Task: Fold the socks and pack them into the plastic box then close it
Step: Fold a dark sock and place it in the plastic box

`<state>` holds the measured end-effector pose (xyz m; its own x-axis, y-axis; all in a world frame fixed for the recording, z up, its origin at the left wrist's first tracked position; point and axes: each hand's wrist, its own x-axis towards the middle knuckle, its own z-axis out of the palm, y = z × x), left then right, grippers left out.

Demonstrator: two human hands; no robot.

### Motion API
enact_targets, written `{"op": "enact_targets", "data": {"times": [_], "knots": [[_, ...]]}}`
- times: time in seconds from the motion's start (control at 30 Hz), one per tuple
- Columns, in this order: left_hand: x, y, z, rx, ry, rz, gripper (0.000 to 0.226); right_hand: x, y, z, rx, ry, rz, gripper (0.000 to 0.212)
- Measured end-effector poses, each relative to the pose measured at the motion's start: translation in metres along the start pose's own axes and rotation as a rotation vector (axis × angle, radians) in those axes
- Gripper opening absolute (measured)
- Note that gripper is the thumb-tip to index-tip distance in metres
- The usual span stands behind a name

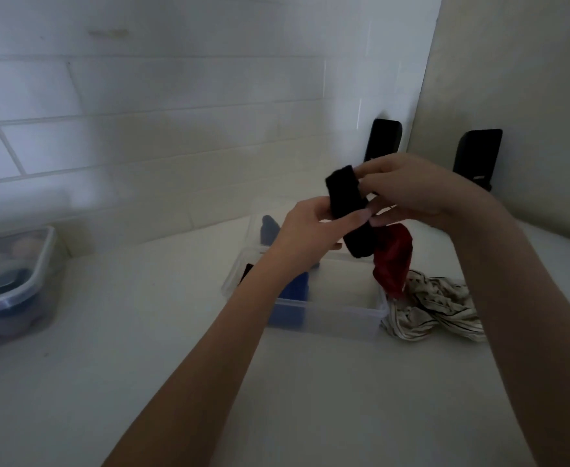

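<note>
Both forearms reach in from six o'clock; the left hand [305, 227] and right hand [411, 193] each pinch one black sock [347, 210] above the open plastic box [327, 315]. Folding well probably means matching its ends squarely. One red sock [393, 261] dangles (apparently from the right hand); one blue sock [293, 291] lies boxed; one striped heap [435, 308] sits at three o'clock.

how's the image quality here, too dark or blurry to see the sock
Head view: dim, bluish and soft throughout. The black sock, held by the left hand and right hand, is a detail-less silhouette. The tiled wall bows from wide-angle distortion.
</note>
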<state>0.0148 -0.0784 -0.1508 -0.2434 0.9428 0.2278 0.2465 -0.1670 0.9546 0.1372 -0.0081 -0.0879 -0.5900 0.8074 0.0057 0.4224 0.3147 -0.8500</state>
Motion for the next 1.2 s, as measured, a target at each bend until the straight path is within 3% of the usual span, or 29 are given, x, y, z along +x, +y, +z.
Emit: {"op": "enact_targets", "data": {"times": [0.07,0.27,0.47,0.57,0.63,0.77,0.93,1.0,1.1,1.2], "knots": [[0.003,-0.002,0.002,-0.127,0.014,-0.028,0.012,0.001,0.003,-0.001,-0.013,-0.046,0.023,0.031],[0.006,-0.009,-0.01,-0.319,0.067,-0.055,0.016,0.001,0.01,-0.008,-0.438,-0.22,0.078,0.021],[0.005,-0.011,-0.017,-0.434,0.141,-0.037,0.012,-0.002,0.014,-0.024,-0.652,-0.063,0.111,0.007],[0.002,-0.01,-0.022,-0.452,0.141,0.014,0.013,-0.003,0.018,-0.015,-0.744,-0.122,0.242,0.024],[0.0,-0.009,-0.024,-0.411,0.136,0.05,0.015,-0.004,0.017,-0.008,-0.732,-0.143,0.265,0.031],[-0.005,-0.005,-0.027,-0.319,0.151,0.105,0.014,-0.004,0.002,-0.006,-0.509,-0.005,0.008,0.035],[-0.009,0.001,-0.038,-0.339,0.103,0.141,0.016,-0.014,-0.007,0.008,-0.024,-0.281,-0.135,0.08],[-0.011,0.002,-0.04,-0.357,0.089,0.15,0.015,-0.01,-0.006,0.015,0.029,-0.29,-0.167,0.087],[-0.01,0.003,-0.04,-0.396,0.096,0.153,0.014,-0.005,-0.005,0.025,-0.076,-0.256,-0.157,0.075],[-0.009,0.003,-0.04,-0.412,0.095,0.158,0.013,-0.006,-0.005,0.032,-0.126,-0.291,-0.165,0.045]]}}
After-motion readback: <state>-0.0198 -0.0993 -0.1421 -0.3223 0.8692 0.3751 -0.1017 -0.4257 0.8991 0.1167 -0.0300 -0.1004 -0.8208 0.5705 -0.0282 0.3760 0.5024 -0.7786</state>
